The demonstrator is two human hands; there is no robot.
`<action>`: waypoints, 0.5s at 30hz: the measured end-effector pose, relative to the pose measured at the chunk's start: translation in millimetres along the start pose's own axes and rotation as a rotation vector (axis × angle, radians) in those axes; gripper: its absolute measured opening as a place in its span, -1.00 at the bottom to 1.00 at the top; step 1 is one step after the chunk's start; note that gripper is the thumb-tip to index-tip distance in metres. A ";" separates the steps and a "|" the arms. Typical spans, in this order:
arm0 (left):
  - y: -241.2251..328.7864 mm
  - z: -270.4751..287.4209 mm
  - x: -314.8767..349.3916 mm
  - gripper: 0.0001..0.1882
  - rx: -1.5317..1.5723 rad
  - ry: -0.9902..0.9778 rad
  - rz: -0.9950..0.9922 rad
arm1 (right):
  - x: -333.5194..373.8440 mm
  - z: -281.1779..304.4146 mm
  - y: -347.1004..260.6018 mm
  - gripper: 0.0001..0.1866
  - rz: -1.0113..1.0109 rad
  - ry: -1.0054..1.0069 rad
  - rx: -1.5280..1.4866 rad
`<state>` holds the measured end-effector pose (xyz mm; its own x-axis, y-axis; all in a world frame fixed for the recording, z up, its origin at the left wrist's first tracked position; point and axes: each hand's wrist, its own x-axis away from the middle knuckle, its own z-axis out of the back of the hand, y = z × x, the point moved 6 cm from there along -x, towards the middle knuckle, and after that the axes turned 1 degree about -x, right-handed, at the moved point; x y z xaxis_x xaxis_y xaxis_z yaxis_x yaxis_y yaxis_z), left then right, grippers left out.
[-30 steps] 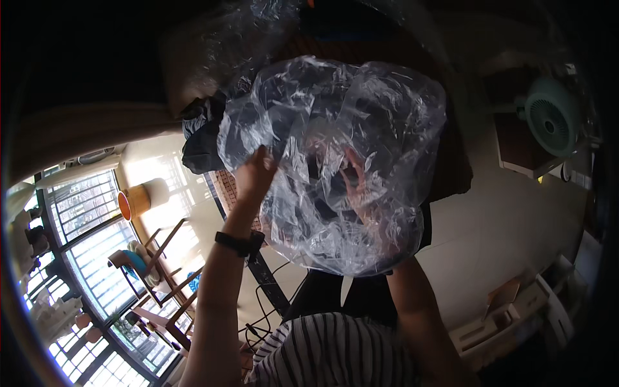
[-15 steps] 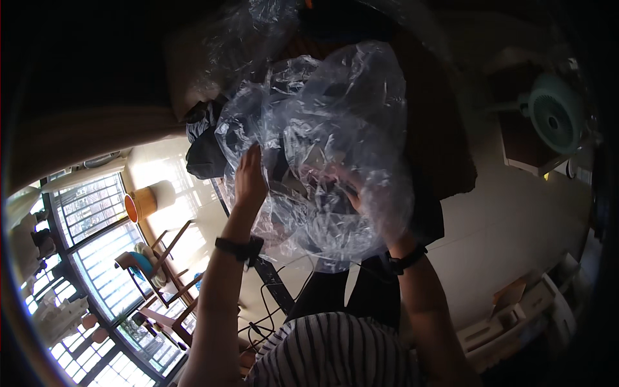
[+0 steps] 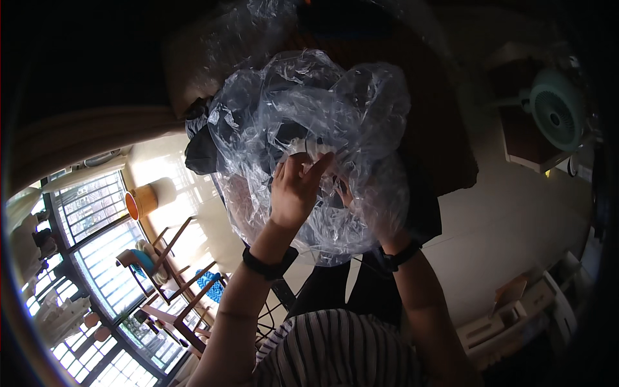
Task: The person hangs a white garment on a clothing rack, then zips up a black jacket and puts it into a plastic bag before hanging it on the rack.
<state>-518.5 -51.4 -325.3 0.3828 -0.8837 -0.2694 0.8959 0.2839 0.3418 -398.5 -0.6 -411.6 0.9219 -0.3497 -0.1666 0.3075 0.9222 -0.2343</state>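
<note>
A big, crumpled sheet or bag of clear plastic film [image 3: 309, 109] lies bunched in front of me, over dark material. My left hand [image 3: 293, 193] is on its near middle, fingers curled and the thumb side pointing right, pinching a fold of the film. Just beyond those fingers shows a pale patch [image 3: 309, 149] I cannot make out. Under or inside the film on the right is my right hand [image 3: 387, 216]; its fingers reach toward the left hand and are mostly veiled, so their grip is unclear. Both wrists wear dark bands.
A dark brown surface [image 3: 445, 155] extends beneath and right of the film. A black bundle [image 3: 201, 151] sits at its left. Further off are an orange-rimmed bucket [image 3: 140, 203], a wooden chair [image 3: 171, 284] by barred windows, and a green fan [image 3: 556, 116] at the right.
My left hand has moved right from the film's left side to its middle, and its fingers have curled. The film's top has sunk and spread; my right hand stays at the right.
</note>
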 end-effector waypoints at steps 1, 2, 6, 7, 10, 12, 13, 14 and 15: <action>1.5 2.2 4.9 -0.54 -0.067 -0.012 0.055 | 1.8 9.5 -3.3 -0.46 0.099 0.063 0.574; 0.8 6.6 6.0 -0.54 -0.074 -0.014 0.057 | -6.1 25.2 -8.1 -0.50 0.197 0.134 1.145; 0.7 13.6 12.3 -0.50 -0.150 -0.080 0.055 | -47.3 73.9 4.1 -0.48 0.120 -0.216 0.278; 4.0 19.7 16.1 -0.54 -0.199 -0.063 -0.014 | -54.1 73.7 -0.5 -0.47 0.100 -0.320 -0.025; 21.3 23.4 14.6 -0.64 -0.071 -0.045 -0.118 | -49.4 60.3 -0.5 -0.47 0.072 -0.300 0.082; 33.6 20.9 10.0 -0.58 -0.003 0.046 -0.178 | -34.6 40.9 -4.7 -0.48 0.077 -0.038 0.869; 34.4 23.6 7.8 -0.64 -0.010 0.034 -0.119 | -28.7 29.8 -11.9 -0.48 0.082 0.111 1.248; 33.8 25.5 5.9 -0.64 -0.010 0.034 -0.116 | -26.9 29.2 -21.0 -0.49 0.085 0.265 1.626; 28.9 35.4 3.6 -0.64 0.029 0.187 -0.067 | -25.8 26.0 -21.3 -0.49 0.088 0.264 1.626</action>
<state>-499.2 -59.5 -284.5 0.3600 -0.8152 -0.4537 0.9150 0.2135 0.3424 -422.7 -6.9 -377.4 0.9379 -0.1500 -0.3128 0.3262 0.0749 0.9423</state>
